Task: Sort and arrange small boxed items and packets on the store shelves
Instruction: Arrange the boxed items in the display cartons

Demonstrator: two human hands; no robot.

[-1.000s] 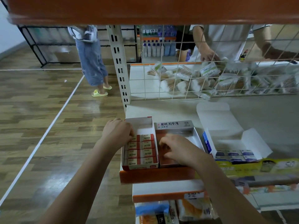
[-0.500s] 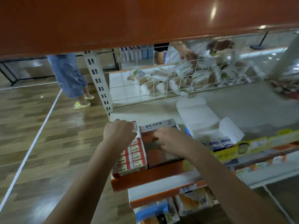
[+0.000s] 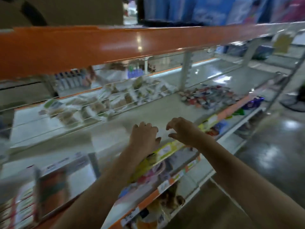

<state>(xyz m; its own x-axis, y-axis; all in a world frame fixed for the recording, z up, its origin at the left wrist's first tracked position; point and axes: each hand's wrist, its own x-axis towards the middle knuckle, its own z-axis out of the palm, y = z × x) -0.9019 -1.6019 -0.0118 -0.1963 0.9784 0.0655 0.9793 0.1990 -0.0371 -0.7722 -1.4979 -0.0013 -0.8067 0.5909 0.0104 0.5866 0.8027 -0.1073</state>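
Boxes [image 3: 24, 200] far left of both hands — left hand [image 3: 145, 138] and right hand [image 3: 183, 131] loosely curled, empty.

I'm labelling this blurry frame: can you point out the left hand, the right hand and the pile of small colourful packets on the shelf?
left hand [image 3: 144, 136]: head view, back of the hand.
right hand [image 3: 184, 131]: head view, back of the hand.
pile of small colourful packets [image 3: 209, 96]: head view, middle of the pile.

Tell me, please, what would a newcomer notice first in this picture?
Two bare hands, left and right, hover empty over the pale shelf at centre. Above runs a glossy orange shelf edge; a heap of colourful small packets lies farther right.
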